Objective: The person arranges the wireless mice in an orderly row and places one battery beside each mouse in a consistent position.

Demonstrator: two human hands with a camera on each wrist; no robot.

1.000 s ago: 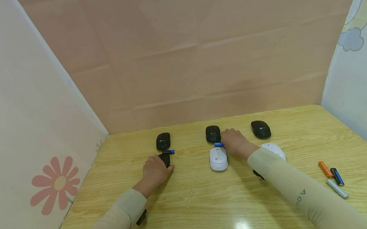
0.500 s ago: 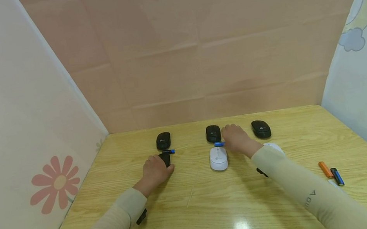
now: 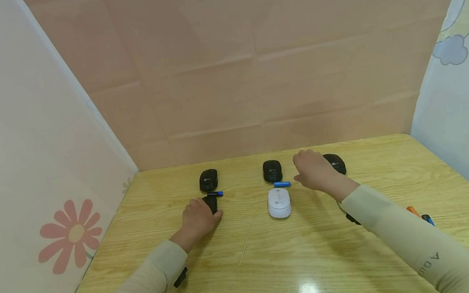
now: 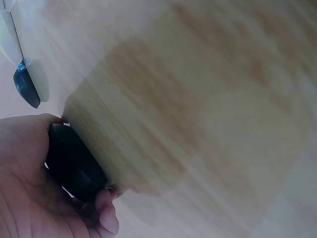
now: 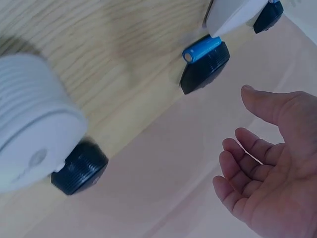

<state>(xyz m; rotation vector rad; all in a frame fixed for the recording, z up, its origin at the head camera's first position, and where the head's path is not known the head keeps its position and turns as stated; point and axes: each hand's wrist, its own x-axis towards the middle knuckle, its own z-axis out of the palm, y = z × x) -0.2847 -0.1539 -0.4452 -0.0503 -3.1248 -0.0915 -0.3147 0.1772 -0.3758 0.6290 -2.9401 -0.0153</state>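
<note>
My left hand (image 3: 197,218) grips a black computer mouse (image 4: 77,161) on the table, with its far end showing past the fingers in the head view. A black-and-blue battery (image 3: 215,194) lies just beyond that mouse, in front of another black mouse (image 3: 209,180). My right hand (image 3: 315,170) holds nothing; its fingers are loosely bent, and the thumb stands apart in the right wrist view. Left of it, a blue battery (image 3: 282,184) lies between a black mouse (image 3: 272,170) and a white mouse (image 3: 279,202). My right hand partly covers the right black mouse (image 3: 335,164).
An orange battery (image 3: 412,211) and a black-and-blue battery (image 3: 427,219) lie at the right, partly behind my right sleeve. Another white mouse (image 5: 34,124) is close in the right wrist view. Cloth walls (image 3: 254,63) enclose the wooden table (image 3: 245,285).
My right hand has let go of the blue battery and moved right, away from it. The battery now lies fully in view. My left hand has stayed on its mouse.
</note>
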